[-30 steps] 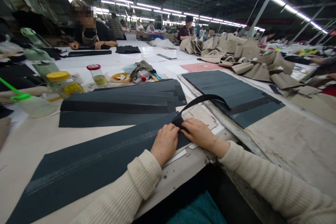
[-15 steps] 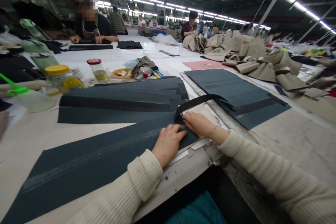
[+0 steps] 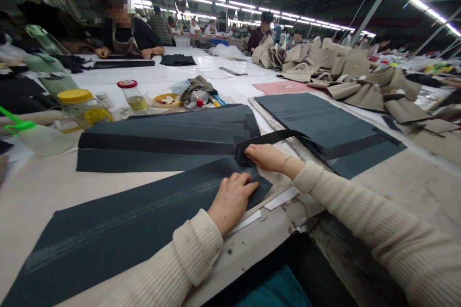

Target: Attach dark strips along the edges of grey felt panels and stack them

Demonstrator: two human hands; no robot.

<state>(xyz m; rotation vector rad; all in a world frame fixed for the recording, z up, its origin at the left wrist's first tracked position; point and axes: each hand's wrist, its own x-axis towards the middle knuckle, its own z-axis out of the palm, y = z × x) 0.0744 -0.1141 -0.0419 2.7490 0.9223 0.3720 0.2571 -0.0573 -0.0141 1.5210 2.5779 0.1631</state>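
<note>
Cream-sleeved arms (image 3: 187, 254) angle in from seven and four o'clock. The left hand (image 3: 233, 200), fingers loosely spread, rests palm-down on the dark panel (image 3: 122, 230); the right hand (image 3: 267, 157) — at its one o'clock — pinches the looped black strip (image 3: 279, 135). Panel stacks (image 3: 118, 163) flank them at ten and two.

Both sleeves (image 3: 158, 271) are cream ribbed knit; the left cuff (image 3: 198, 247) is folded back, the right sleeve (image 3: 360, 218) creased midway.
</note>
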